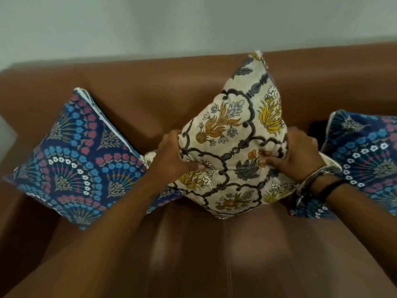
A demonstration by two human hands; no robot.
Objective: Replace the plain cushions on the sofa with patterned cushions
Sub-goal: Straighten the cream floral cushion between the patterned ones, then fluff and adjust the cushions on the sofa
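Note:
A cream cushion (pixel 234 130) with yellow and grey flowers stands on one corner at the middle of the brown leather sofa (pixel 150 100), leaning on the backrest. My left hand (pixel 174 155) grips its left side and my right hand (pixel 298 153) grips its right side, thumbs pressed into the front. A blue patterned cushion (pixel 75 160) leans at the left, partly under my left arm. Another blue patterned cushion (pixel 363 155) stands at the right, cut off by the frame edge. No plain cushion is in view.
The sofa seat (pixel 225 254) stretches toward me with a seam down its middle. A pale wall (pixel 193 24) rises behind the backrest. A watch and a dark band sit on my right wrist (pixel 318 179).

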